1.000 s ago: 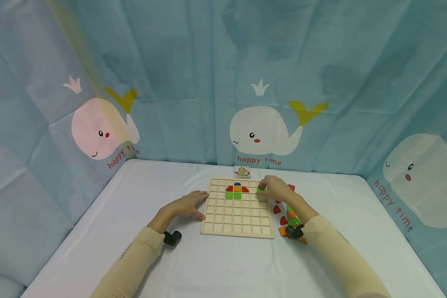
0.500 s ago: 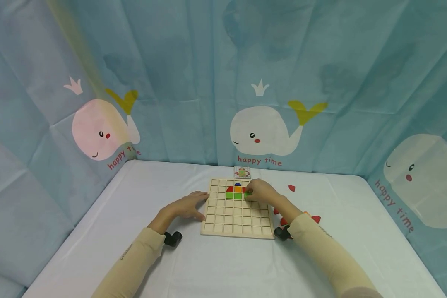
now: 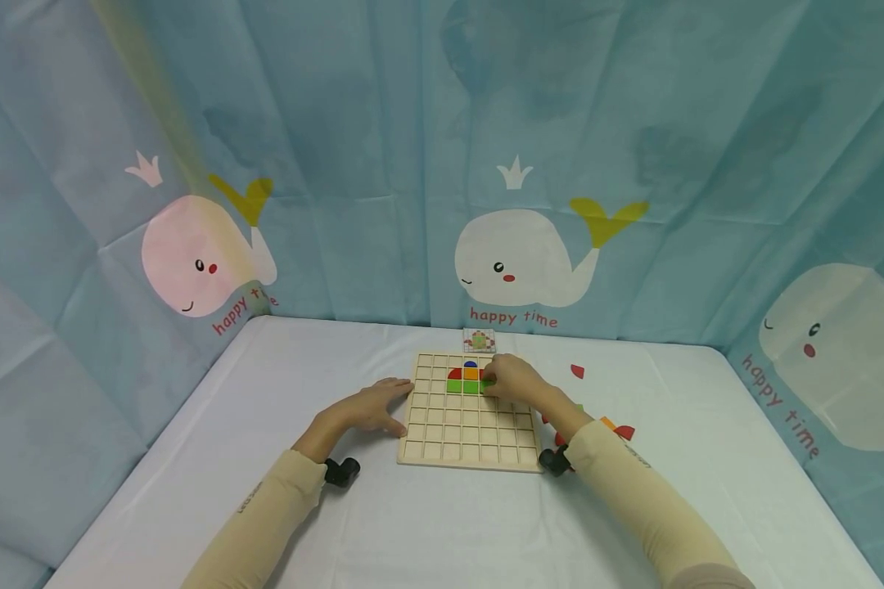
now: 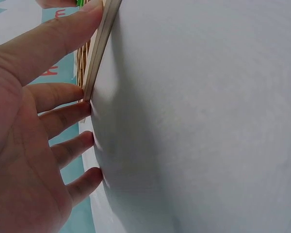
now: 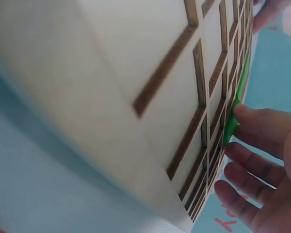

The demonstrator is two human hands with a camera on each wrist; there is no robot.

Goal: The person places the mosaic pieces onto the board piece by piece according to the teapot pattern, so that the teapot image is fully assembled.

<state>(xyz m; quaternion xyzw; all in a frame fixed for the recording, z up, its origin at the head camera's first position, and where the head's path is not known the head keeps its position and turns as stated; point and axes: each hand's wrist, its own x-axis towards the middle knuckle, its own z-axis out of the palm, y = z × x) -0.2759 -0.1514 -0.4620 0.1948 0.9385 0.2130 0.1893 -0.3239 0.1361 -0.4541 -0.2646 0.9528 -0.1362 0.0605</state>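
A pale wooden grid board [image 3: 468, 442] lies on the white tabletop. My left hand [image 3: 372, 406] rests at its left edge with the fingers extended and spread; the thumb touches the rim in the left wrist view. Over the board's upper right part, my right hand [image 3: 513, 381] pinches a green tile [image 5: 231, 121] between thumb and index finger, right at the grid. Left of that tile, two green squares [image 3: 462, 386] sit in a row. Above them are an orange square [image 3: 471, 374], a red rounded piece [image 3: 454, 374] and a blue half-round piece [image 3: 470, 364]. My fingers partly cover another red piece.
A small picture card [image 3: 479, 340] lies behind the board. To its right are loose pieces: a red one [image 3: 577, 371], another red one [image 3: 624, 432] and an orange one [image 3: 608, 424], partly hidden by my right arm. A whale-print curtain [image 3: 383, 164] hangs behind the table.
My right hand has moved left across the board with the green tile, from its right edge to the row of green squares. My left hand has stayed in place.
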